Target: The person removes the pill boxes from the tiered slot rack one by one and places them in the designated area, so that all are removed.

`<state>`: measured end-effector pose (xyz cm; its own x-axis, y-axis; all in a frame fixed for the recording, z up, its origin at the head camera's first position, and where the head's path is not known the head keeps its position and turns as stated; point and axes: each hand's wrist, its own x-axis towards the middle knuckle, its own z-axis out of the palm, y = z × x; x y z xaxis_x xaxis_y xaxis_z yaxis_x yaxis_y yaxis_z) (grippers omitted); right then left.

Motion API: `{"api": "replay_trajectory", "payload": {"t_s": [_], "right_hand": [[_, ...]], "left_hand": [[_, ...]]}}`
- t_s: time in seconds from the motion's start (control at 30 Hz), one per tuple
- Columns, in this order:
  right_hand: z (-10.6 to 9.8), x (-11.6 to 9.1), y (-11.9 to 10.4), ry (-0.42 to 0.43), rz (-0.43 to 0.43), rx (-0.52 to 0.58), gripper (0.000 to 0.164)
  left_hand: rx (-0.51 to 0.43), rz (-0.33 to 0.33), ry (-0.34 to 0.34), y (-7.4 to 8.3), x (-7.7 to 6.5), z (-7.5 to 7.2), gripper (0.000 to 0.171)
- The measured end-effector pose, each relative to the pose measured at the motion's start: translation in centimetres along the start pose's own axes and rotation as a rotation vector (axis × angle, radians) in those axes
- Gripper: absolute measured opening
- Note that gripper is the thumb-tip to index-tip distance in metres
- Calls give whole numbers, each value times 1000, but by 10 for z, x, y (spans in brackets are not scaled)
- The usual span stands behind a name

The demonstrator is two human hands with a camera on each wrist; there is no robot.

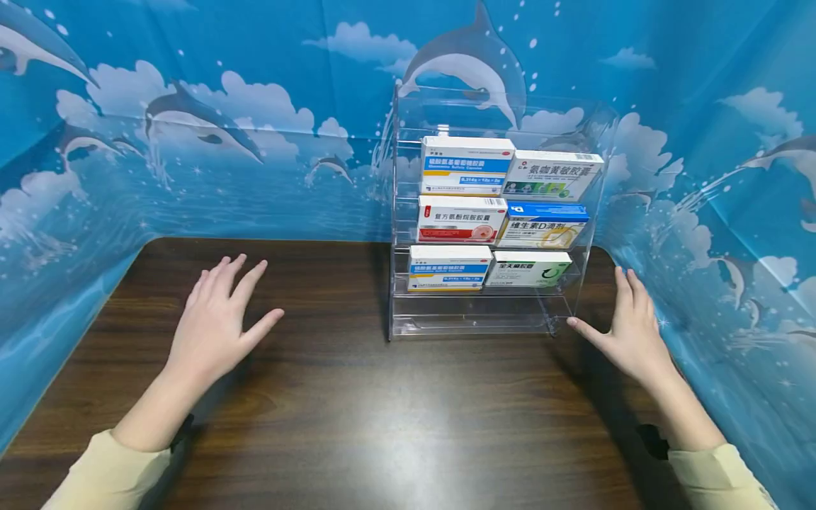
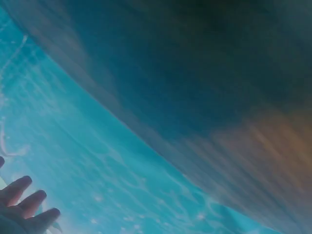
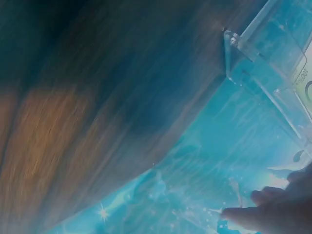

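A clear acrylic tiered stand (image 1: 472, 326) holds several medicine boxes in two columns. Blue-and-white boxes sit at the top left (image 1: 467, 167) and lower left (image 1: 449, 269), with a red-and-white box (image 1: 460, 221) between them. Down the right column are a white-green box (image 1: 553, 177), a blue-white-yellow box (image 1: 545, 228) and a green-and-white box (image 1: 528, 270). My left hand (image 1: 213, 319), fingers spread, is over the table left of the stand and holds nothing. My right hand (image 1: 631, 333) is empty beside the stand's lower right corner, thumb extended towards it; whether they touch I cannot tell.
The dark wooden table (image 1: 357, 411) has rounded back corners. Blue dolphin-print cloth (image 1: 268, 184) hangs behind it and along both sides, close to my right hand. The stand's lowest tier bears no box. In the right wrist view, the stand's corner (image 3: 239, 53) shows at upper right.
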<state>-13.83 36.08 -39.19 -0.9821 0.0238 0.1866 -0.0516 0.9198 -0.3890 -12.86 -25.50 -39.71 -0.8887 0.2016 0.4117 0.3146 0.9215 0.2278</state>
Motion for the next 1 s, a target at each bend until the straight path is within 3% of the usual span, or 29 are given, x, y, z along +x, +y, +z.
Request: {"api": "replay_trajectory", "payload": {"t_s": [0.17, 0.5, 0.7, 1.0], "right_hand": [[7, 3, -7, 115, -29, 143, 107], [20, 14, -17, 292, -13, 421, 83], [28, 18, -18, 241, 57, 573, 76], [36, 27, -11, 170, 119, 773, 67]], "left_hand": [[-67, 91, 104, 20, 16, -1, 71], [-190, 270, 215, 76, 60, -1, 52], [-285, 309, 219, 112, 82, 0, 42], [-427, 347, 162, 155, 111, 13, 35]]}}
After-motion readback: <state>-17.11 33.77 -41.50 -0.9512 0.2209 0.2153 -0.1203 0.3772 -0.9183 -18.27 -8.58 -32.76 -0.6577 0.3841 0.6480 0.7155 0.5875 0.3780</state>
